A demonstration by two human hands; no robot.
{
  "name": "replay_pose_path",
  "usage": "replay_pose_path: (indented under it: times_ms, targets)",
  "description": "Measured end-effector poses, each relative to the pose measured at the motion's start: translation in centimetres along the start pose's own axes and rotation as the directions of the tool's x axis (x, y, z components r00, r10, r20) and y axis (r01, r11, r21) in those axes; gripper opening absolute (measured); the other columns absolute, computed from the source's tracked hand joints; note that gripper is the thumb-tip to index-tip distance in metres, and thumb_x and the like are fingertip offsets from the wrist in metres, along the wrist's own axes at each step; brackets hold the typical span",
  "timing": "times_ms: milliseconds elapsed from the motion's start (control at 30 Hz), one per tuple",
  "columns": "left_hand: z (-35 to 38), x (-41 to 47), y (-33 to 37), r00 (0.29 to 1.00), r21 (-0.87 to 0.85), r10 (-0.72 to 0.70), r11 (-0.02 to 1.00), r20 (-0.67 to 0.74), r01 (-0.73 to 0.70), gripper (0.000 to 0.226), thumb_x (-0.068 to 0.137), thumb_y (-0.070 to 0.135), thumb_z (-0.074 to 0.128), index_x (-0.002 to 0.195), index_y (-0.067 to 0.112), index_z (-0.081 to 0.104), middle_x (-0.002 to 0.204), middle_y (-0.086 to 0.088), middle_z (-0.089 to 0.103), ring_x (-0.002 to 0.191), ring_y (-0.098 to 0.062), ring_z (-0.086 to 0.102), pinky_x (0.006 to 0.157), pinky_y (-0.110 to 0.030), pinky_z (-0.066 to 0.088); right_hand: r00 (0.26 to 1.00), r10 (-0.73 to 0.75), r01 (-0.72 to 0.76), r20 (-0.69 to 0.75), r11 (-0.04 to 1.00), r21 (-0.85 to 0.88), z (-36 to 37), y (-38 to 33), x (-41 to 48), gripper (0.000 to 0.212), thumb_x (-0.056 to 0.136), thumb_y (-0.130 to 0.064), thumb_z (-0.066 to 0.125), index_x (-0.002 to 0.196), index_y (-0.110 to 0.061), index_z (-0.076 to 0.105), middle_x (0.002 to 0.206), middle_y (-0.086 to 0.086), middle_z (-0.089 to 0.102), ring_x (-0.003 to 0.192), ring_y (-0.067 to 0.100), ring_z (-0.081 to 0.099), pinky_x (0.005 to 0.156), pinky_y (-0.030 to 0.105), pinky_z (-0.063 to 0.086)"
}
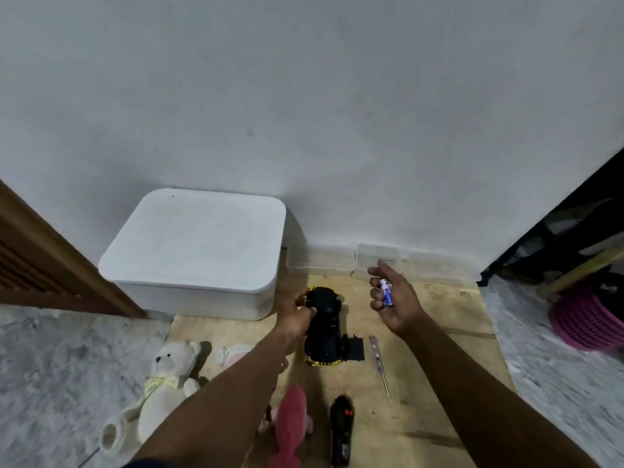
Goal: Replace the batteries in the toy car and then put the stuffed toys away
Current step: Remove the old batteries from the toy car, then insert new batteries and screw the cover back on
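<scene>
The black and yellow toy car (325,327) lies upside down on the brown mat (422,383). My left hand (297,315) grips its far left side. My right hand (391,298) is raised to the right of the car and holds a blue and white battery (386,292) in its curled fingers. The black battery cover (356,349) lies just right of the car. A white teddy bear (162,386) lies on the floor at the left. A pink stuffed toy (290,430) lies near my left forearm, and another pale pink toy (233,354) shows behind that arm.
A closed white storage box (196,251) stands against the wall. Three small clear containers (378,256) line the wall base. A screwdriver (380,366) and a black remote control (341,430) lie on the mat. A pink basket (580,319) sits at the right.
</scene>
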State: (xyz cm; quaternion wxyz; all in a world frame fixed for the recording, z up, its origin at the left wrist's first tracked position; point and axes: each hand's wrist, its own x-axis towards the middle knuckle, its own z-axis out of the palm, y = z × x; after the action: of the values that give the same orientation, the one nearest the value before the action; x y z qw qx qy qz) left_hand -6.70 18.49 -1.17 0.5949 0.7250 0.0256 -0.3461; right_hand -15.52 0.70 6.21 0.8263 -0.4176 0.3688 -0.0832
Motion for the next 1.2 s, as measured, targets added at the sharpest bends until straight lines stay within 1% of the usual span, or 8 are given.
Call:
replay_pose_path:
  times_ms: [100,200,433,600,800,933,1100,1200]
  targets:
    - [-0.2,1.3,-2.0,0.999,0.047,-0.038,0.998,-0.030,0.040,0.055,0.090,0.000,0.060,0.137,0.028,0.060,0.127,-0.005,0.066,0.111,-0.027,0.065,0.097,-0.049,0.055,0.999,-0.007,-0.001,-0.044,0.985,-0.171,-0.7,0.6,0.7,0.028,0.097,-0.031,0.061,0.101,-0.004,0.063,0.062,-0.003,0.045,0.040,0.007,0.035,0.035,0.019,0.027]
    - [-0.2,1.6,-2.9,0.996,0.100,-0.049,0.993,-0.077,0.057,0.055,0.089,0.003,0.064,0.138,0.026,0.060,0.124,-0.005,0.069,0.113,-0.024,0.064,0.104,-0.042,0.052,0.998,-0.001,-0.018,-0.064,0.952,-0.307,-1.2,1.2,1.2,0.033,0.096,-0.036,0.063,0.100,-0.003,0.066,0.063,-0.002,0.047,0.041,0.007,0.036,0.035,0.018,0.027]
    - [-0.7,2.0,-3.0,0.998,0.259,-0.013,0.965,-0.055,0.027,0.056,0.091,0.004,0.062,0.143,0.023,0.055,0.127,-0.006,0.070,0.118,-0.024,0.063,0.109,-0.038,0.046,0.995,0.034,-0.073,-0.096,0.898,-0.434,-1.3,2.0,1.3,0.032,0.095,-0.035,0.065,0.101,-0.003,0.068,0.065,0.000,0.049,0.043,0.006,0.038,0.036,0.018,0.028]
    - [-0.3,0.5,-0.8,0.982,0.424,0.180,0.895,-0.056,-0.140,0.054,0.092,0.012,0.062,0.144,0.022,0.050,0.142,0.000,0.056,0.130,-0.025,0.054,0.106,-0.032,0.044,0.995,0.051,-0.086,-0.088,0.887,-0.454,-1.2,1.5,-0.2,0.025,0.088,-0.027,0.075,0.098,-0.006,0.065,0.073,0.003,0.051,0.047,0.007,0.043,0.038,0.019,0.033]
    - [2.2,-2.0,3.9,0.930,0.513,0.330,0.777,0.161,-0.365,0.043,0.096,0.013,0.059,0.137,0.024,0.053,0.137,-0.003,0.054,0.123,-0.019,0.054,0.090,-0.021,0.041,0.988,-0.038,-0.027,-0.151,0.912,-0.410,-2.9,-0.1,-2.5,0.024,0.080,-0.013,0.082,0.090,-0.009,0.061,0.068,0.005,0.052,0.046,0.009,0.042,0.039,0.020,0.034]
    - [5.6,-1.9,6.8,0.890,0.545,0.340,0.704,0.303,-0.455,0.037,0.091,0.015,0.061,0.126,0.026,0.061,0.119,-0.002,0.064,0.109,-0.019,0.060,0.092,-0.032,0.052,0.961,-0.067,-0.027,-0.267,0.942,-0.334,-5.7,-2.2,-2.8,0.028,0.080,-0.006,0.081,0.077,-0.011,0.054,0.057,0.007,0.046,0.041,0.013,0.040,0.039,0.020,0.035]
    - [11.6,0.0,9.8,0.854,0.598,0.326,0.611,0.406,-0.518,0.033,0.087,0.019,0.061,0.119,0.027,0.066,0.103,0.003,0.066,0.092,-0.016,0.061,0.078,-0.025,0.047,0.918,-0.038,-0.081,-0.395,0.956,-0.281,-11.2,-5.7,-0.6,0.041,0.082,-0.008,0.080,0.067,-0.013,0.043,0.065,0.007,0.042,0.045,0.015,0.038,0.042,0.021,0.032]
    - [15.7,2.0,11.2,0.845,0.634,0.310,0.560,0.436,-0.533,0.030,0.086,0.019,0.061,0.114,0.026,0.068,0.102,0.003,0.069,0.089,-0.016,0.062,0.077,-0.022,0.045,0.913,-0.094,-0.061,-0.398,0.931,-0.360,-14.8,-7.6,1.5,0.052,0.079,-0.009,0.083,0.062,-0.017,0.034,0.062,0.006,0.031,0.043,0.015,0.027,0.045,0.024,0.023]
